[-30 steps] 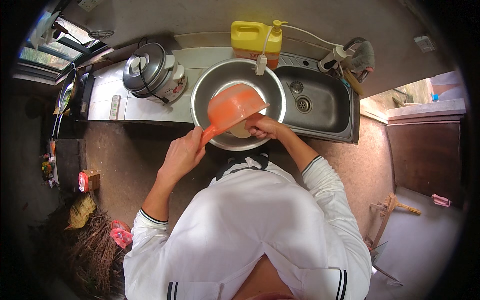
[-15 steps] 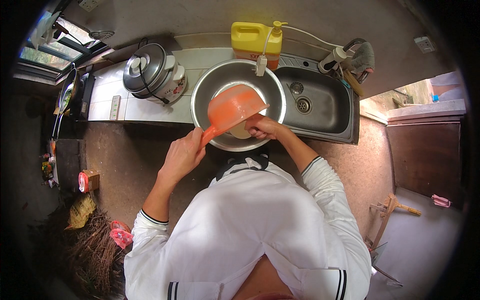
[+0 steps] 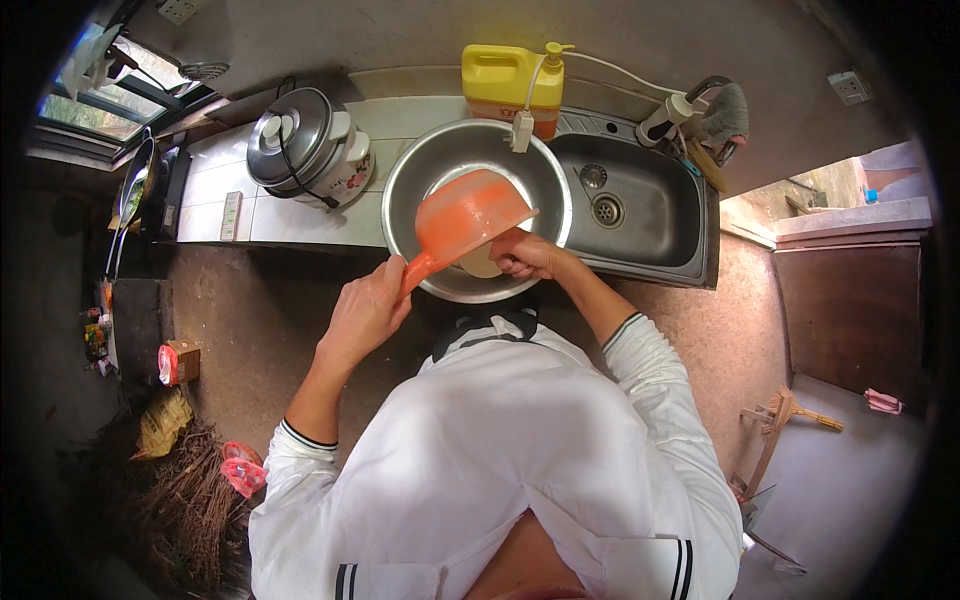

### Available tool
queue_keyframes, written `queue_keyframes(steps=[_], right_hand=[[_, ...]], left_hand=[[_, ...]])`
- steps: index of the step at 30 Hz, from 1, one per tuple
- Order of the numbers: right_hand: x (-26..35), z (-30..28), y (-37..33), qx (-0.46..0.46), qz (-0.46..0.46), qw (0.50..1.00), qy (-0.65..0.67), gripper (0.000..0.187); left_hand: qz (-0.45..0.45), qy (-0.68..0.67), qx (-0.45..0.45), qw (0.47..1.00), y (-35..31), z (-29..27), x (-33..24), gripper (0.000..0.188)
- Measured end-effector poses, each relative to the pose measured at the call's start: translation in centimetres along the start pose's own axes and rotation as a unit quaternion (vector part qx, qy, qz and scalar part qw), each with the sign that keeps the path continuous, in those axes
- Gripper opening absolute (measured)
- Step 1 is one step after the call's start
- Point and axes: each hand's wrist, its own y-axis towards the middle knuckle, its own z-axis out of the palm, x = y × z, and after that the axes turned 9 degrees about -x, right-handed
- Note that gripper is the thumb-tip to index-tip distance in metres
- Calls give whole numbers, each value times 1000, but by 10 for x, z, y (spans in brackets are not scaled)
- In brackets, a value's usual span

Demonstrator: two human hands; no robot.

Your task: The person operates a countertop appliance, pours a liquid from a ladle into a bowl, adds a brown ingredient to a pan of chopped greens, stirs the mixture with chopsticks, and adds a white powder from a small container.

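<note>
An orange plastic water dipper [image 3: 472,212] is tipped on its side over a large round steel basin [image 3: 405,185]. My left hand [image 3: 366,306] is wrapped round its handle. At the dipper's tilted mouth is my right hand [image 3: 526,254], its fingers curled in and partly behind the rim. Whatever those fingers grip, if anything, is hidden. Below the dipper, something pale beige [image 3: 480,263] shows in the basin, too covered to make out.
A sink [image 3: 640,210] with a faucet [image 3: 712,88] adjoins the basin on the right. Behind stands a yellow jug [image 3: 497,75] with a pump, a white plug hanging before it. An electric cooker [image 3: 300,140] sits on the tiled counter. Dry twigs [image 3: 180,500] lie on the floor at left.
</note>
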Motion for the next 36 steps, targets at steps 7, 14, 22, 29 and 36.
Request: queue_keyframes(steps=[7, 14, 22, 29, 36], right_hand=[[0, -2, 2, 2, 3, 1000, 2, 54], [0, -3, 3, 4, -1, 1000, -3, 54], [3, 1, -1, -6, -9, 1000, 19, 18], [4, 1, -1, -8, -11, 1000, 15, 18], [2, 0, 0, -4, -17, 1000, 18, 19]], left_hand=[[0, -1, -2, 1000, 0, -1, -1, 31], [6, 1, -8, 1000, 1, -1, -1, 31], [12, -3, -15, 1000, -1, 0, 0, 31], [14, -2, -15, 1000, -1, -1, 2, 30], [15, 3, -10, 1000, 0, -2, 0, 30]])
